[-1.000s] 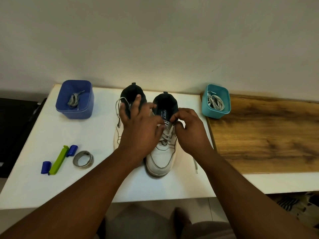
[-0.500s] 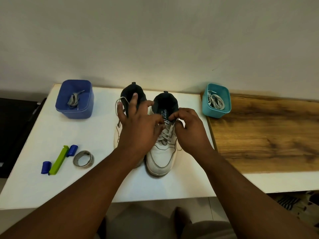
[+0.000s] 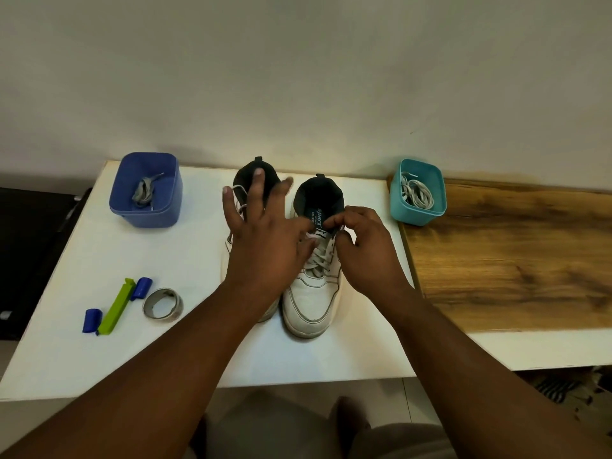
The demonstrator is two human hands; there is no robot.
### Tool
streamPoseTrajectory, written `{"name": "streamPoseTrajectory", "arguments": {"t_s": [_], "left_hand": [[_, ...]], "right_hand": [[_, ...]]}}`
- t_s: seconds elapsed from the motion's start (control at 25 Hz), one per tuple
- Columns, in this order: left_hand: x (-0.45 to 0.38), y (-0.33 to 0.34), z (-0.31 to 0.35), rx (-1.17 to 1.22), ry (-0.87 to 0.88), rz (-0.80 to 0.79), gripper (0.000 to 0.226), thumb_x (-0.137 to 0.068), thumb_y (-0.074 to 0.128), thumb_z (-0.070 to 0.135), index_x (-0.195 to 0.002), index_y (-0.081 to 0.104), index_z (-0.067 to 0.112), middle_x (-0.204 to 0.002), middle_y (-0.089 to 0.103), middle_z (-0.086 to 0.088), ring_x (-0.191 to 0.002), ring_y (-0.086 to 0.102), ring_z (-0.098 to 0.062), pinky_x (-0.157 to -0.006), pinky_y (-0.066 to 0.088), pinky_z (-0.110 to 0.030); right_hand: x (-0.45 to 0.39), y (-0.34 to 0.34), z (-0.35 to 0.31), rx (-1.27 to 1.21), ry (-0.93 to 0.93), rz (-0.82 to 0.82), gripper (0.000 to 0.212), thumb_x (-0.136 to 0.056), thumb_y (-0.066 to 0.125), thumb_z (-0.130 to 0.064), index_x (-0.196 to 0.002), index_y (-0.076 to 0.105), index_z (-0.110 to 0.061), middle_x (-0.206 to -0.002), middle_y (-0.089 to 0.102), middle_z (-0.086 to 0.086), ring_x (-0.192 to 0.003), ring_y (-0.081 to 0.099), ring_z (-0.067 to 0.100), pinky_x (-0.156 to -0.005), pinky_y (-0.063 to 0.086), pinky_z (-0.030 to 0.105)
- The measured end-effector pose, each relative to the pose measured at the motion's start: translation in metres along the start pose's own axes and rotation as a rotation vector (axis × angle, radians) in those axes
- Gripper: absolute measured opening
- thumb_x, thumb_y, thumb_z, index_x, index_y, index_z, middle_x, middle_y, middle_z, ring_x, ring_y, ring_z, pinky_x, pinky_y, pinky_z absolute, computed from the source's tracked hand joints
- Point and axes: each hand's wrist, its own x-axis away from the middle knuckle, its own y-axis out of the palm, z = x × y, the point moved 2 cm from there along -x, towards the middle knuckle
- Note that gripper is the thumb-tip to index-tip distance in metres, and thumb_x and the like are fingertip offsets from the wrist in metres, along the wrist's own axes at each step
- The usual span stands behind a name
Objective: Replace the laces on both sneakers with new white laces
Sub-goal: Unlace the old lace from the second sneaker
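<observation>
Two white sneakers stand side by side on the white table (image 3: 172, 346), toes toward me. The right sneaker (image 3: 313, 299) is laced with a white lace (image 3: 319, 260) up to its top eyelets. My left hand (image 3: 265, 243) covers most of the left sneaker (image 3: 256, 170). Its thumb and forefinger pinch the lace at the right sneaker's tongue, and its other fingers are spread. My right hand (image 3: 364, 250) pinches the same lace at the top right eyelets. A loose lace loop (image 3: 240, 193) shows beside the left sneaker's collar.
A blue bin (image 3: 145, 213) at the back left holds a grey lace. A teal bin (image 3: 419, 213) at the back right holds several white laces. A green and blue clip (image 3: 116, 304) and a tape roll (image 3: 162, 303) lie front left. A wooden top (image 3: 513, 253) adjoins on the right.
My left hand's outer fingers have spread and lifted over the left sneaker's collar. Both hands stay at the right sneaker's top eyelets, working the lace.
</observation>
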Motion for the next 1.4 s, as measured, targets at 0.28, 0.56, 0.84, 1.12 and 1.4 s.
{"name": "streamPoseTrajectory", "arguments": {"t_s": [0.28, 0.56, 0.84, 1.12, 1.4], "left_hand": [[-0.007, -0.036, -0.023, 0.094, -0.402, 0.28, 0.034, -0.101, 0.037, 0.037, -0.112, 0.062, 0.017, -0.131, 0.058, -0.008, -0.142, 0.035, -0.032, -0.115, 0.019, -0.063], [0.001, -0.029, -0.023, -0.113, -0.319, -0.086, 0.06, -0.084, 0.068, 0.028, -0.14, 0.049, 0.022, -0.158, 0.031, -0.014, -0.153, 0.008, -0.041, -0.116, 0.004, -0.071], [0.0, -0.016, -0.003, -0.018, -0.047, -0.163, 0.031, -0.095, 0.056, 0.031, -0.122, 0.065, 0.045, -0.146, 0.052, 0.009, -0.155, 0.014, -0.03, -0.116, -0.004, -0.071], [-0.003, -0.016, -0.006, 0.051, -0.121, -0.153, 0.031, -0.094, 0.059, 0.025, -0.117, 0.068, 0.043, -0.136, 0.061, 0.013, -0.153, 0.02, -0.027, -0.115, -0.007, -0.07], [-0.003, -0.018, -0.01, 0.096, -0.14, -0.129, 0.032, -0.095, 0.059, 0.021, -0.116, 0.067, 0.044, -0.136, 0.061, 0.015, -0.154, 0.019, -0.026, -0.116, -0.009, -0.068]], "right_hand": [[0.002, -0.002, -0.003, -0.001, 0.046, 0.01, 0.024, -0.097, 0.06, -0.012, -0.107, 0.074, -0.03, -0.134, 0.055, -0.003, -0.125, 0.053, 0.008, -0.099, 0.043, 0.013], [0.011, 0.009, -0.016, 0.469, -0.13, -0.195, 0.021, -0.097, 0.063, -0.043, -0.115, 0.073, -0.04, -0.171, 0.015, 0.003, -0.158, -0.007, 0.035, -0.125, -0.002, 0.054], [0.013, 0.002, -0.016, 0.565, -0.115, 0.025, 0.029, -0.096, 0.046, -0.034, -0.105, 0.07, -0.021, -0.147, 0.05, 0.009, -0.142, 0.034, 0.033, -0.12, 0.02, 0.055], [0.013, -0.01, -0.018, 0.541, -0.111, 0.041, 0.029, -0.095, 0.059, -0.032, -0.122, 0.064, -0.027, -0.16, 0.036, 0.012, -0.153, 0.019, 0.038, -0.124, 0.014, 0.059], [0.006, -0.007, -0.01, 0.527, -0.111, 0.106, 0.019, -0.097, 0.054, -0.031, -0.106, 0.071, -0.027, -0.144, 0.054, 0.003, -0.142, 0.039, 0.033, -0.119, 0.023, 0.06]]}}
